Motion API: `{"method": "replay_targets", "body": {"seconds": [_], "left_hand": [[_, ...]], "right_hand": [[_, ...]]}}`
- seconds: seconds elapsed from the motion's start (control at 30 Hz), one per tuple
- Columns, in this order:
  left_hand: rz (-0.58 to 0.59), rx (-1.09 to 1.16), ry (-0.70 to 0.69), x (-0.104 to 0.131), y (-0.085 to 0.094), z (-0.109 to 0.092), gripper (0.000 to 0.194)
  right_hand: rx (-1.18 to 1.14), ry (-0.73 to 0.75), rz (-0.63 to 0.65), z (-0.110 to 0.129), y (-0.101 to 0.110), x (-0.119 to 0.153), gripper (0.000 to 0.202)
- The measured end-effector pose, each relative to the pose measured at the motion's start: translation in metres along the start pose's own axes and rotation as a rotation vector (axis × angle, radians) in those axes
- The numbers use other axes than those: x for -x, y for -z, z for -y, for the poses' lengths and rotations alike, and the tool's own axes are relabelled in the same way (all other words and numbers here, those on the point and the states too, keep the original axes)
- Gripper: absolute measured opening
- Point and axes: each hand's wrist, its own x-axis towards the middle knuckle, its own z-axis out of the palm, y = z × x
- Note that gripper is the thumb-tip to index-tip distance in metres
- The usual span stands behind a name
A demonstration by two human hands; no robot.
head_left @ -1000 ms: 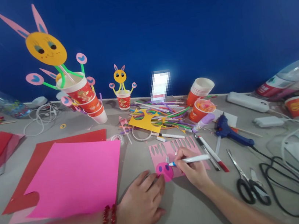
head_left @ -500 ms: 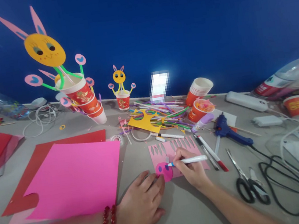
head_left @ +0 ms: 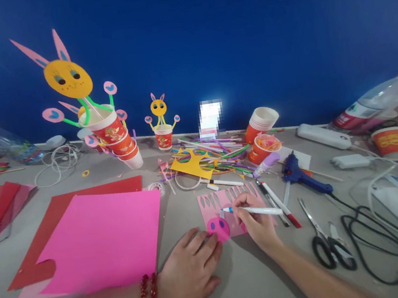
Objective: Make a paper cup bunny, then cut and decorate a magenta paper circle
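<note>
A round magenta paper disc (head_left: 218, 232) with two dark blue oval spots lies partly over a pale pink sheet (head_left: 236, 227) with leaf-shaped cut-outs along its far edge. My left hand (head_left: 194, 270) rests palm down, its fingers stretched out and the fingertips at the disc's left edge. Gripped in my right hand (head_left: 256, 225) is a white marker (head_left: 261, 210) with a blue tip. That tip points left and sits just above and right of the disc, apart from the spots. A bit of magenta paper shows beneath my right hand.
Magenta paper (head_left: 108, 240) over red sheets lies left. Rabbit figures in paper cups (head_left: 164, 138) stand at the back. Pipe cleaners and a yellow paper offcut (head_left: 191, 164) lie mid-table. Scissors (head_left: 329, 244), a blue glue gun (head_left: 301, 176) and cables are on the right.
My right hand has drawn the marker tip up and away from the right blue spot. My left hand stays in place. The whole view has shifted slightly.
</note>
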Motion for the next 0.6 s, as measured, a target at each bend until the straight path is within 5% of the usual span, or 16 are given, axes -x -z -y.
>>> {"method": "replay_targets", "body": {"seconds": [0.43, 0.6], "left_hand": [[-0.063, 0.168, 0.065, 0.001, 0.015, -0.003, 0.056], [-0.175, 0.193, 0.133, -0.008, 0.043, 0.027, 0.031]], "right_hand": [[-0.061, 0.163, -0.140, 0.002, 0.015, 0.002, 0.012], [-0.090, 0.218, -0.156, 0.009, 0.021, 0.002, 0.017]]}}
